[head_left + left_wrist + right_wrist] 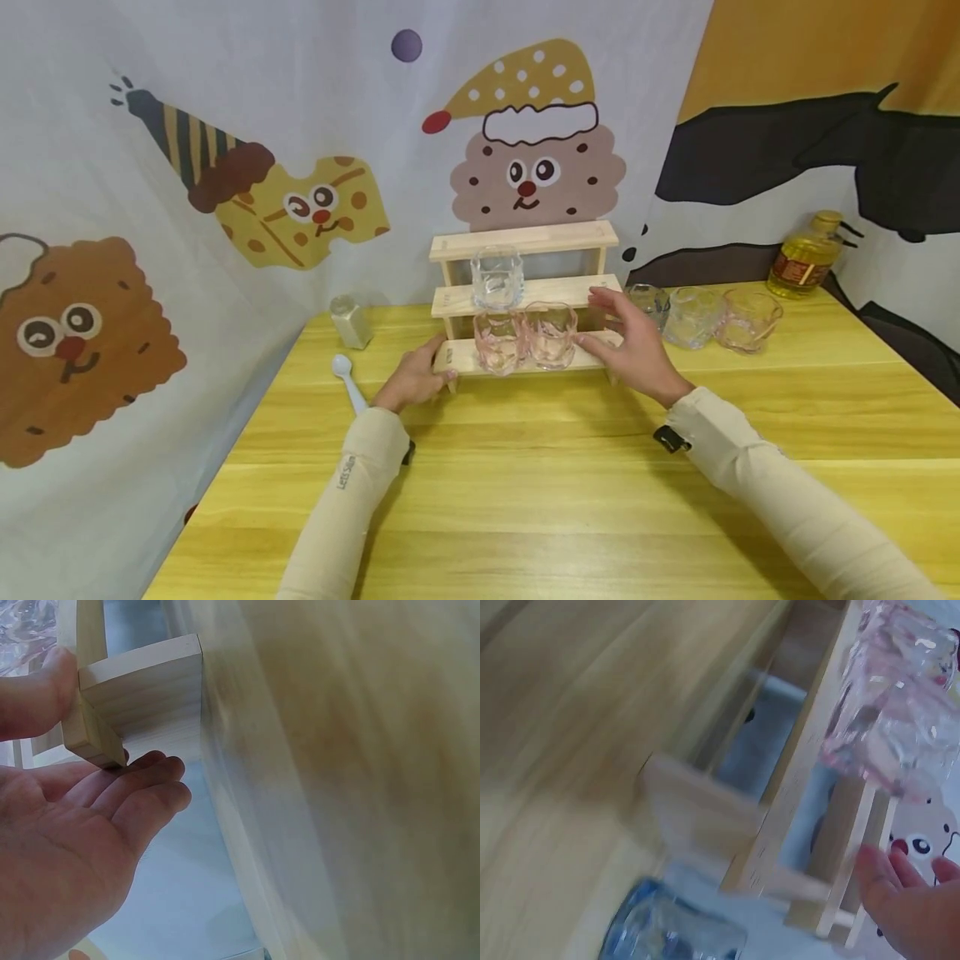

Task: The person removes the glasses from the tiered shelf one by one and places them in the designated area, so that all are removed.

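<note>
1. the step in hand looks like steadying or shifting the wooden step rack [525, 287], which stands near the back edge of the table [570, 492], about midway along it.
2. the left hand [415, 377] pinches the left end of the rack's bottom step; the left wrist view shows the thumb [34, 701] on top of the board and the fingers [142, 776] under its corner.
3. the right hand [633, 342] is spread loose, fingers straight, at the rack's right end, close to the right upright; whether it touches the wood i cannot tell.
4. two pink glasses [525, 337] stand side by side on the bottom step, a clear glass [497, 279] on the middle step; the top step is bare.
5. three more glasses [701, 317] wait just right of the rack, toward the back right corner, where an oil bottle [806, 257] stands.
6. a white spoon [348, 379] and a small shaker [351, 321] lie near the left edge.
7. judging from this, any move of the rack calls for slow, level handling, so the loose glasses do not slide or tip.
</note>
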The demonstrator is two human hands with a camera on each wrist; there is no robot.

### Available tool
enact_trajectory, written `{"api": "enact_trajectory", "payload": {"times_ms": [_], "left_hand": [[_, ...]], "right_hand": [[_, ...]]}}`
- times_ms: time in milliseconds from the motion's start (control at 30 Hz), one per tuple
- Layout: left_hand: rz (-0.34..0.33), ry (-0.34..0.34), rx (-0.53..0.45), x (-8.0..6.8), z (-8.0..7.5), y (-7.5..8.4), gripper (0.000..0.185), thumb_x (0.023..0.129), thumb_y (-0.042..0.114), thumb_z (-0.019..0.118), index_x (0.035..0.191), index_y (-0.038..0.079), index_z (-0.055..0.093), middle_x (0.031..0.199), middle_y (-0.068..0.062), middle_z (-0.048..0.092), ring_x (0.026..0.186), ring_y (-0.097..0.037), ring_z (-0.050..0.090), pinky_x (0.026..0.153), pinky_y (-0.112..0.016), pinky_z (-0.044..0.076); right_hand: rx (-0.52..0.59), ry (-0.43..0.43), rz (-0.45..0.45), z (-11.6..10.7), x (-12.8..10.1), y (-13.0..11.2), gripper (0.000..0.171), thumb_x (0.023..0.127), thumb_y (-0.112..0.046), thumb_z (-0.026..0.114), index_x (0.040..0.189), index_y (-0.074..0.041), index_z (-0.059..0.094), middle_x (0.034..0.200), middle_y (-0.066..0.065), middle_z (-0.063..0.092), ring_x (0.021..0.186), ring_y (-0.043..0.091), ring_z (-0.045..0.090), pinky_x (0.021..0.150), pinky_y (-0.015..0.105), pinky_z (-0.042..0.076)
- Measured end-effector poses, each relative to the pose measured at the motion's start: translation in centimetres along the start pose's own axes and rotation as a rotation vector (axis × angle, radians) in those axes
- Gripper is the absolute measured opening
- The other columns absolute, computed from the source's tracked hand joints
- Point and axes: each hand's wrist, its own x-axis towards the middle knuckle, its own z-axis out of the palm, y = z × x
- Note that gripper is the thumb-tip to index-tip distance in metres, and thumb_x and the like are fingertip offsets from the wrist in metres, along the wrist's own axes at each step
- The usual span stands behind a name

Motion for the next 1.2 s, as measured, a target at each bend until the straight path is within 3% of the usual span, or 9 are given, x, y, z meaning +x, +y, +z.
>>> {"api": "enact_trajectory", "payload": {"times_ms": [267,433,600,700,833,967,1200], "left_hand": [[-0.004,-0.005,0.003,0.1,-0.1,0.0,0.068,0.098,0.021,0.065,0.157,0.012,0.033,0.128,-0.021,0.064,0.098,-0.027,0.065,0.082,-0.037,0.053],[0.004,-0.006,-0.002,-0.1,0.2,0.0,0.067,0.098,0.02,0.065,0.157,0.013,0.034,0.128,-0.02,0.064,0.098,-0.027,0.065,0.083,-0.038,0.053],[-0.004,-0.013,0.0,-0.2,0.4,0.0,0.067,0.099,0.022,0.064,0.157,0.013,0.033,0.135,-0.021,0.061,0.114,-0.033,0.064,0.094,-0.046,0.052],[-0.004,-0.012,0.019,-0.1,0.3,-0.1,0.069,0.099,0.022,0.064,0.158,0.012,0.03,0.14,-0.023,0.058,0.122,-0.036,0.061,0.1,-0.049,0.05],[-0.001,-0.012,0.022,0.0,0.0,0.0,0.071,0.099,0.022,0.064,0.159,0.011,0.028,0.141,-0.025,0.057,0.117,-0.036,0.063,0.098,-0.048,0.051],[-0.002,0.001,0.017,0.1,-0.2,0.0,0.071,0.098,0.021,0.065,0.159,0.012,0.029,0.139,-0.025,0.058,0.111,-0.033,0.064,0.094,-0.045,0.052],[0.004,0.0,0.013,0.1,-0.1,-0.1,0.07,0.098,0.02,0.065,0.158,0.012,0.031,0.141,-0.026,0.057,0.116,-0.036,0.062,0.099,-0.049,0.05]], "right_hand": [[0.062,-0.15,0.158,1.9,0.9,-0.8,0.082,0.091,-0.027,0.076,0.157,-0.01,0.031,0.149,0.02,0.047,0.135,0.04,0.05,0.113,0.055,0.042],[0.044,-0.155,0.188,2.4,1.0,-1.1,0.087,0.088,-0.029,0.078,0.158,-0.012,0.029,0.146,0.018,0.049,0.132,0.039,0.053,0.11,0.057,0.044],[0.003,-0.116,0.176,2.1,1.8,-2.0,0.085,0.088,-0.028,0.079,0.156,-0.011,0.031,0.144,0.019,0.053,0.128,0.038,0.057,0.106,0.056,0.047],[-0.028,-0.072,0.149,1.9,2.9,-2.8,0.08,0.088,-0.025,0.079,0.154,-0.01,0.035,0.141,0.02,0.055,0.124,0.039,0.06,0.103,0.054,0.049],[0.01,-0.058,0.135,1.8,4.6,-4.0,0.076,0.09,-0.024,0.077,0.153,-0.011,0.037,0.14,0.021,0.056,0.127,0.038,0.057,0.108,0.054,0.047],[0.088,-0.101,0.145,2.4,6.9,-4.7,0.076,0.09,-0.027,0.076,0.154,-0.014,0.036,0.145,0.02,0.053,0.134,0.036,0.052,0.111,0.053,0.045],[0.073,-0.19,0.234,3.8,9.7,-5.5,0.083,0.09,-0.032,0.076,0.157,-0.015,0.032,0.152,0.016,0.048,0.14,0.033,0.047,0.114,0.051,0.041]]}}
